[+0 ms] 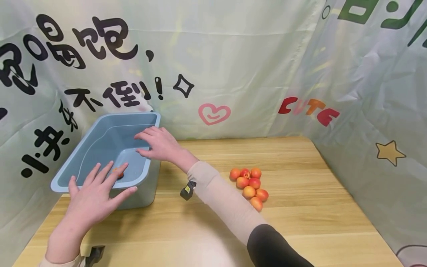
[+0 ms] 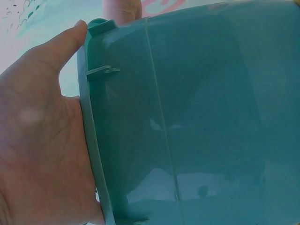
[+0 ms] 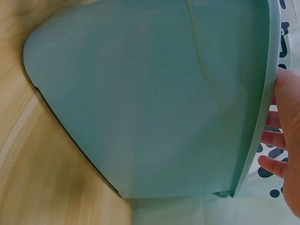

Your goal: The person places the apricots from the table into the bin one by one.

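Observation:
A deep blue plastic basin (image 1: 143,194) stands at the left of the table. My left hand (image 1: 95,200) lies over its near rim, fingers spread and pointing inward; in the left wrist view the palm (image 2: 37,131) is right at the rim. Across the right rim reaches my right hand (image 1: 161,144), fingers loosely bent over the inside and holding nothing. One orange-red fruit (image 1: 121,175), partly hidden by the left fingers, is inside the basin. Several apricot-like fruits (image 1: 248,192) form a cluster on the table, right of my right forearm.
The wooden table (image 1: 300,211) meets a printed cloth backdrop (image 1: 240,66) behind and on both sides. The basin stands close to the cloth at the back left. A dark wrist camera (image 1: 188,190) sits on the right sleeve.

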`<control>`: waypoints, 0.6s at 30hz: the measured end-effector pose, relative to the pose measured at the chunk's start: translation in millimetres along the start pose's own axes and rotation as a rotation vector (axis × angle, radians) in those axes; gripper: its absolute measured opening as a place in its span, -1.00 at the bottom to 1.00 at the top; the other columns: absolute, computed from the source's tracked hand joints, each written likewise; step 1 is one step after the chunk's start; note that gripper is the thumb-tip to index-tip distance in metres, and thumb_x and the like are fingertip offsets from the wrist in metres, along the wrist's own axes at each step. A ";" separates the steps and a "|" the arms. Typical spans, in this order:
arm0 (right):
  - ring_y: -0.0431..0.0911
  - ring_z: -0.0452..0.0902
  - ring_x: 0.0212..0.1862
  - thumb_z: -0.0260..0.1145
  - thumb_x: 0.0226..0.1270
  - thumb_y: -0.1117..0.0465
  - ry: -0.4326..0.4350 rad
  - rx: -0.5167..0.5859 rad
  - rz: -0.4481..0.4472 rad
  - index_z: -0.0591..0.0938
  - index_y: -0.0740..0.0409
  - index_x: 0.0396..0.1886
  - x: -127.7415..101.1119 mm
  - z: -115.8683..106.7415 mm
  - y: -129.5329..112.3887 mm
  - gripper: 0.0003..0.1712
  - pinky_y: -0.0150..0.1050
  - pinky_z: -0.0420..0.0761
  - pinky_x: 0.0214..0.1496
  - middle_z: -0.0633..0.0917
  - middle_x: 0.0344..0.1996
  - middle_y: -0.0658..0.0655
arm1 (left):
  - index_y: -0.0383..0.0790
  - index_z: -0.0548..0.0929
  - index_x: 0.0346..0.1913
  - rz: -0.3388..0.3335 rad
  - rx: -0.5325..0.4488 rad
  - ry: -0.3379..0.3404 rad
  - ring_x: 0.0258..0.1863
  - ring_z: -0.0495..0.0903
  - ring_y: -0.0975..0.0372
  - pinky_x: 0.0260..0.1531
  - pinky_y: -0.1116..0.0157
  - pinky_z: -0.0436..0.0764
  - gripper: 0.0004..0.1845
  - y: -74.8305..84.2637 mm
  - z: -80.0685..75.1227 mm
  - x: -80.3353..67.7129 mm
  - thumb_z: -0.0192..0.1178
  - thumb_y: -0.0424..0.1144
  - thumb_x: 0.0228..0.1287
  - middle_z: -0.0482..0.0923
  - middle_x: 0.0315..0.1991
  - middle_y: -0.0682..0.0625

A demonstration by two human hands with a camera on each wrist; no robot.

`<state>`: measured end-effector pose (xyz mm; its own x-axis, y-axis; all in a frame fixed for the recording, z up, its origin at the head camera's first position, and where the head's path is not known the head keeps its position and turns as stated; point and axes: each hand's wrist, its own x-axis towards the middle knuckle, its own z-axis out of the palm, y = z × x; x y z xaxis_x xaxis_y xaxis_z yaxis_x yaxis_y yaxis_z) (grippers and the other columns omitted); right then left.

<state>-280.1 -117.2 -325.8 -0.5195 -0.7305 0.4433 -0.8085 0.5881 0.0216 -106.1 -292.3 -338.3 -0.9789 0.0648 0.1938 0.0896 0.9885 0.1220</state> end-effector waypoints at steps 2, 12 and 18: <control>-0.23 0.48 0.20 0.19 0.35 -0.22 0.003 -0.010 -0.003 0.56 -0.21 0.19 -1.3 -0.9 0.1 -0.51 -0.32 0.45 0.09 0.64 0.10 -0.18 | 0.26 0.13 0.51 -0.001 -0.002 0.003 0.46 0.02 -0.28 0.11 -0.57 -0.24 -0.11 0.1 -0.2 0.1 0.00 0.50 0.16 0.18 0.48 -0.27; -0.20 0.51 0.16 0.17 0.37 -0.20 0.029 0.035 -0.022 0.60 -0.14 0.16 -16.4 -5.4 2.0 -0.53 -0.32 0.50 0.08 0.66 0.09 -0.13 | 0.31 0.08 0.52 -0.001 0.014 -0.001 0.44 0.05 -0.29 0.11 -0.57 -0.22 -0.11 0.1 0.9 0.5 -0.03 0.52 0.16 0.17 0.49 -0.26; -0.18 0.53 0.14 0.21 0.37 -0.14 0.090 0.068 -0.063 0.62 -0.10 0.13 -29.9 -7.7 3.5 -0.57 -0.27 0.50 0.06 0.68 0.05 -0.10 | 0.32 0.09 0.52 -0.008 0.012 0.002 0.45 0.05 -0.28 0.12 -0.56 -0.22 -0.12 -0.2 0.1 -0.1 -0.03 0.52 0.16 0.16 0.49 -0.24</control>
<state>-265.3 -90.6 -332.1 -0.4422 -0.7293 0.5220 -0.8575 0.5145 -0.0076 -106.1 -292.5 -338.5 -0.9793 0.0563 0.1946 0.0791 0.9906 0.1119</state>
